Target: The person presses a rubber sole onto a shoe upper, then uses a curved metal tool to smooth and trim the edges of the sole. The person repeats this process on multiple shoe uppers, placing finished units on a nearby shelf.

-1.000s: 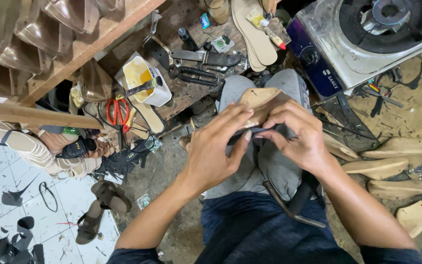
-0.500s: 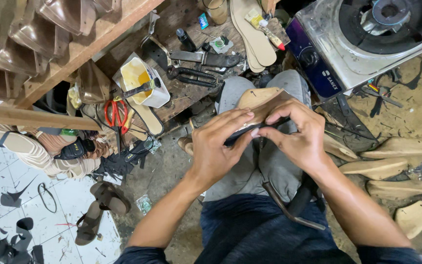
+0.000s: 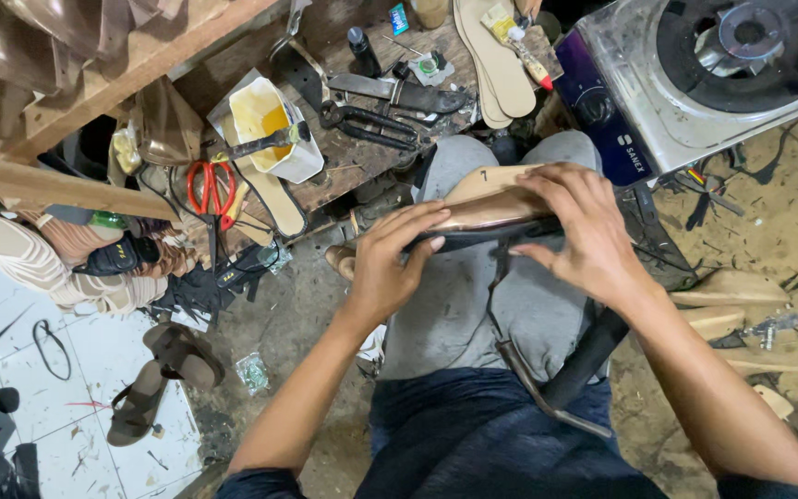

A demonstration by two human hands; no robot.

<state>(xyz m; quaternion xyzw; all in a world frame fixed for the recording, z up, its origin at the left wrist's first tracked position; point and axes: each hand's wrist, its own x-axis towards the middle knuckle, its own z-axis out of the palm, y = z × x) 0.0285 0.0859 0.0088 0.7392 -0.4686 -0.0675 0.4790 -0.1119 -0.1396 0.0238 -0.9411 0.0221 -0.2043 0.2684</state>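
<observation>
Left hand: the left hand (image 3: 390,268) is pressing flat against the near side of the shoe (image 3: 482,212), fingers stretched along its dark edge, not curled shut.
Right hand: the right hand (image 3: 584,236) is arching over the shoe's right end, fingers spread and pushing down, thumb tucked under; it is bracing rather than gripping.
Shoe: a tan sole facing up on a shiny brown upper, lying across the person's knee (image 3: 501,305), between both hands, just short of the bench's near edge.
Strap: a dark strap (image 3: 547,388) is hanging from the shoe down over the lap.
Risk: judging by the flat, open hold, the shoe could be sliding off the rounded knee if one palm is easing up; uneven pressing could be leaving the sole skewed on the upper.
Risk two: the glue tub is sitting at the bench's near left corner, so a bump from an elbow could be tipping it.
Bench: the bench (image 3: 371,157) is carrying one white glue tub (image 3: 274,125) with one brush (image 3: 265,141) across it, one pair of pliers (image 3: 367,125), one knife (image 3: 399,92).
Insoles: two pale insoles (image 3: 496,60) are lying stacked at the bench's far edge.
Scissors: one red-handled pair (image 3: 210,185) is hanging off the bench's left edge.
Stove: one gas stove (image 3: 713,74) is standing right of the bench.
Floor: two sandals (image 3: 159,379) are lying on the tiles at left.
</observation>
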